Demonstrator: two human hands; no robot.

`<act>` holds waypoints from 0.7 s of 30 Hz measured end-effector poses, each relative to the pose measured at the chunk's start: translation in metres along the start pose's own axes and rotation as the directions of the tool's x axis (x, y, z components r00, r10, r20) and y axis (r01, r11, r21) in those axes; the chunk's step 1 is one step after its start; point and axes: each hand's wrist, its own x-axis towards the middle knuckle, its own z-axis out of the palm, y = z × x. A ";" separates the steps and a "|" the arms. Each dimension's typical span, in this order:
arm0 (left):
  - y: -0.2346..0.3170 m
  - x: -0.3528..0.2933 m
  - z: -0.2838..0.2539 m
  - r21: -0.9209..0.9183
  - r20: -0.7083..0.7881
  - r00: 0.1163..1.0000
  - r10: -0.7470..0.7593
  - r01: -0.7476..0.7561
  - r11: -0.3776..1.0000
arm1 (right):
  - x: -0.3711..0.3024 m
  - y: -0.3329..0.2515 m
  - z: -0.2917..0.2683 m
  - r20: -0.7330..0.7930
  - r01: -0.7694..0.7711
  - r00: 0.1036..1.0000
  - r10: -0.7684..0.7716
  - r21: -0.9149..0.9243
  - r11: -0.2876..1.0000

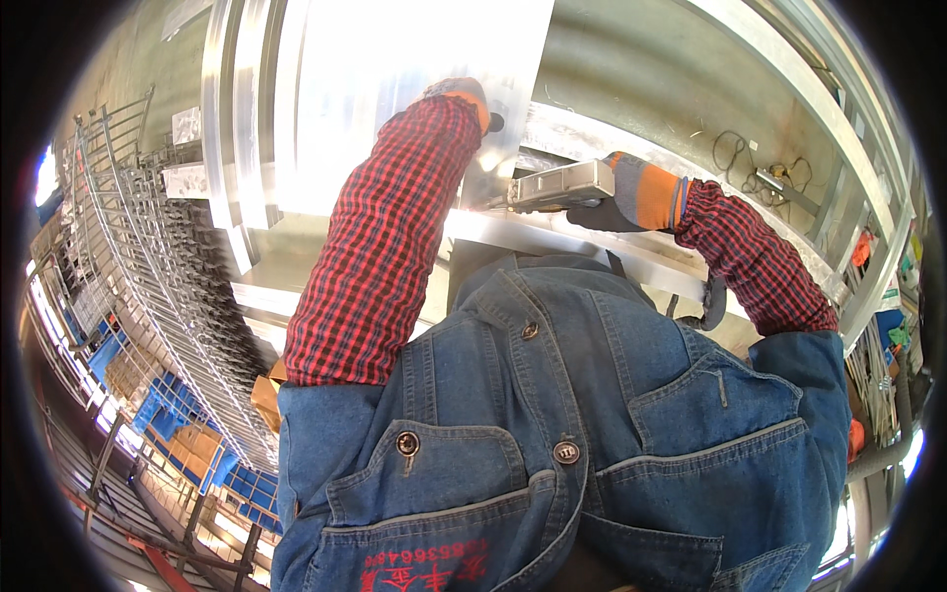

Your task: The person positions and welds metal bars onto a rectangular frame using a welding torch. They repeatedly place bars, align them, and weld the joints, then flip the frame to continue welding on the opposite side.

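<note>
My right hand [641,192], in a grey and orange work glove with dark palm, is closed around a boxy silver-grey handheld gun [562,187], apparently a welding gun. Its narrow nozzle points left and meets a bright metal edge. A shiny sheet-metal panel [355,59] lies in front of me, washed out by glare. On its near right part rests my left hand [462,99], in a matching glove. The sleeve and the back of that hand hide most of its fingers, so I cannot see whether they grip anything. A long metal strip [572,242] runs along the near side.
Long bright metal profiles [242,109] lie left of the panel. Further left stands a wire rack [148,266] beside blue crates [182,405]. A curved dark hose [712,306] hangs below my right forearm. At the far right, a small tool with a cable [769,180] lies beyond the metal beam [592,128].
</note>
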 end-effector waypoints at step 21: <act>-0.002 -0.001 0.000 -0.091 -0.035 0.998 -0.048 0.045 0.995 | 0.001 -0.002 -0.002 0.108 -0.085 0.990 0.087 -0.027 0.996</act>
